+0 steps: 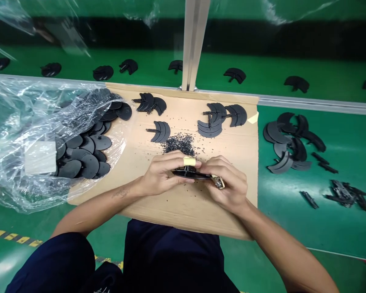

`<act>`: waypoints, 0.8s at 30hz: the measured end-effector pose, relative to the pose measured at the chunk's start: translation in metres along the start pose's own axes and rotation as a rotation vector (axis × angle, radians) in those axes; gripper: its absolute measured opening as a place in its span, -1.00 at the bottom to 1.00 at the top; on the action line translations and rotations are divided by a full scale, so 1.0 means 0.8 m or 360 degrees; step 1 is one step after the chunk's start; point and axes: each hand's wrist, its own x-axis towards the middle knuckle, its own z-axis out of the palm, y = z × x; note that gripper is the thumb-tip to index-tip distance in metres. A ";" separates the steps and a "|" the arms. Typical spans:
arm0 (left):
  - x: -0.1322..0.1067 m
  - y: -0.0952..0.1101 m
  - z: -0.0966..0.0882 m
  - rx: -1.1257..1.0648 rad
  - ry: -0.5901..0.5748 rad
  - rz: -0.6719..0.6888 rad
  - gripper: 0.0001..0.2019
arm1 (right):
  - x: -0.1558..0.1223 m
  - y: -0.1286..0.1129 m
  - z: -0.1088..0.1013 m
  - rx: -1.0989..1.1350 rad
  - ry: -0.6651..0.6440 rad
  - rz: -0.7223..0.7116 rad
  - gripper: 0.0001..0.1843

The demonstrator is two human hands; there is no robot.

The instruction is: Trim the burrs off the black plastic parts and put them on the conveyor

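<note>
Held edge-on in my left hand is a dark, thin, curved plastic part, with short upright pieces on its top. Yellow tape wraps one finger of that hand. My right hand is closed at the part's other end, around a small object with a shiny and pale end. Its kind cannot be made out, since the fingers cover most of it. Just beyond the hands lies a heap of small black plastic bits on the cardboard sheet.
Black oval discs fill a clear plastic bag at left. Fan-shaped black parts lie on the cardboard; curved pieces and narrow black pieces lie at right. A metal post stands before a green surface holding more parts.
</note>
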 end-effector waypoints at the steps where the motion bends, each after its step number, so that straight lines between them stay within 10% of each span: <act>1: 0.000 -0.001 0.000 0.0052 0.0006 0.0049 -0.69 | 0.000 0.000 0.000 0.0003 -0.0014 -0.0001 -0.69; 24: -0.004 -0.006 -0.006 0.0217 -0.0006 0.0223 -0.70 | -0.004 0.008 0.003 -0.0133 -0.0055 -0.0052 -0.74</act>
